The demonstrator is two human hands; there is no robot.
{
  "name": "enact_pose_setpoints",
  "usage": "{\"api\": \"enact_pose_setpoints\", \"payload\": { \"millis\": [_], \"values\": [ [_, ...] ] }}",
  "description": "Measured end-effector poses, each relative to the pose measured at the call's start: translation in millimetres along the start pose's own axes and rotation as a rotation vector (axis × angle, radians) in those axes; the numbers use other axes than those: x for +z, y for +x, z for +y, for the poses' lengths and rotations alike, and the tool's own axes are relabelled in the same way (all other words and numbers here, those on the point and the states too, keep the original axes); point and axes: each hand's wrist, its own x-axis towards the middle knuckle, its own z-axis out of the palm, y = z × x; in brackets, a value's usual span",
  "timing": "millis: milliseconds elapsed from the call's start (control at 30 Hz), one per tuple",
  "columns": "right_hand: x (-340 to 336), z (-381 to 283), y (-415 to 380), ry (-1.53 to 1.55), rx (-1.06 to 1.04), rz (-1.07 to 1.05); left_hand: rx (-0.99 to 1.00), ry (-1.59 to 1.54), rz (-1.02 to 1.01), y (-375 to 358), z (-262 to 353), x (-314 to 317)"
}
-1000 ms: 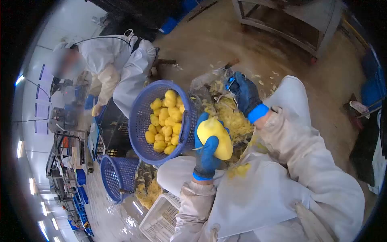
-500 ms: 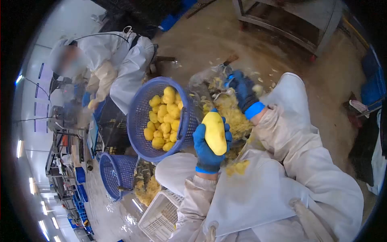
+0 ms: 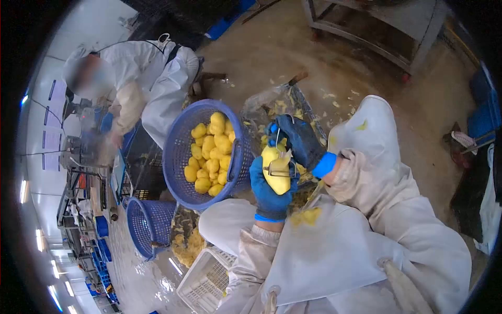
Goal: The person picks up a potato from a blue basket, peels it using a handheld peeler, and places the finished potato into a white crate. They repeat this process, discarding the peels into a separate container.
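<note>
My left hand (image 3: 266,194), in a blue glove, is wrapped round a yellow potato (image 3: 277,184) above my lap. My right hand (image 3: 302,140), gloved in darker blue, grips a metal peeler (image 3: 272,169). The peeler's blade end lies across the potato, and a pale strip of peel (image 3: 282,160) stands up at it. Close to my left hand is a blue-purple basket (image 3: 175,178) with many peeled potatoes (image 3: 212,152). Below my right hand lies a clear, peel-strewn container (image 3: 254,107), partly hidden by my hands.
A smaller blue basket (image 3: 139,222) stands at lower left, by a white crate (image 3: 197,285) and a heap of peelings (image 3: 189,250). A co-worker (image 3: 170,89) in white sits at upper left. A metal cart (image 3: 361,39) stands at the back. Scraps dot the wet floor.
My right hand has come down and left, bringing the peeler onto the potato. The potato has tipped slightly in my left hand. A strip of peel now rises from it.
</note>
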Motion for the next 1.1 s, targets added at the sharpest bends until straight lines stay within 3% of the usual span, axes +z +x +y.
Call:
{"api": "enact_pose_setpoints", "payload": {
  "millis": [33, 100, 133, 200, 233, 267, 333, 433, 500, 567, 633, 700, 767, 800, 900, 1033, 1067, 1100],
  "values": [
    [-7, -2, 5, 0.004, 0.002, 0.006, -0.005, 0.006, 0.000, -1, 2, -3],
    [-36, -10, 33, 0.030, -0.034, 0.128, -0.216, -0.271, -0.312, -2, 12, -12],
    [-47, 5, 44, 0.185, -0.090, 0.154, -0.210, -0.264, -0.313, -4, 14, -10],
    [-21, -2, 18, 0.143, -0.061, 0.069, 0.066, 0.070, -0.118, -8, 9, -3],
    [-8, -5, 7, 0.102, -0.028, -0.008, 0.062, 0.062, -0.117, -7, 6, -4],
    [-3, 34, 14, 0.000, -0.155, -0.063, -0.015, -0.044, -0.144, -3, 4, -5],
    [-22, 7, 29, 0.006, -0.107, 0.018, -0.171, -0.199, -0.172, -3, 8, -4],
    [-34, -2, 44, 0.083, -0.036, 0.175, -0.152, -0.159, -0.117, -1, 9, -22],
    [-12, -3, 22, 0.306, -0.015, -0.016, -0.122, -0.110, -0.219, -1, 6, -23],
    [-10, 20, 27, 0.128, -0.138, 0.006, -0.011, -0.107, -0.034, -2, 1, -8],
    [-34, 7, 45, 0.097, -0.043, 0.204, 0.016, -0.080, -0.039, -4, -1, -16],
    [-34, -8, 43, 0.105, -0.001, 0.235, 0.051, -0.058, -0.052, 3, 3, -20],
    [-12, -4, 24, 0.520, 0.046, 0.151, -0.022, -0.059, -0.085, 2, 1, -26],
    [-10, 7, 19, -0.077, -0.187, 0.062, -0.019, -0.099, -0.146, 5, -1, -27],
    [-32, 5, 40, 0.115, -0.034, 0.244, -0.156, -0.333, -0.300, 2, 4, -23],
    [-16, -23, 16, 0.278, -0.101, 0.026, -0.316, -0.479, -0.282, -9, 13, -31],
    [-8, -20, 9, -0.065, -0.168, 0.038, -0.376, -0.526, -0.600, -2, 13, -36],
    [-5, -20, 6, -0.066, -0.171, 0.044, -0.381, -0.524, -0.604, -4, 9, -40]
  ]
}}
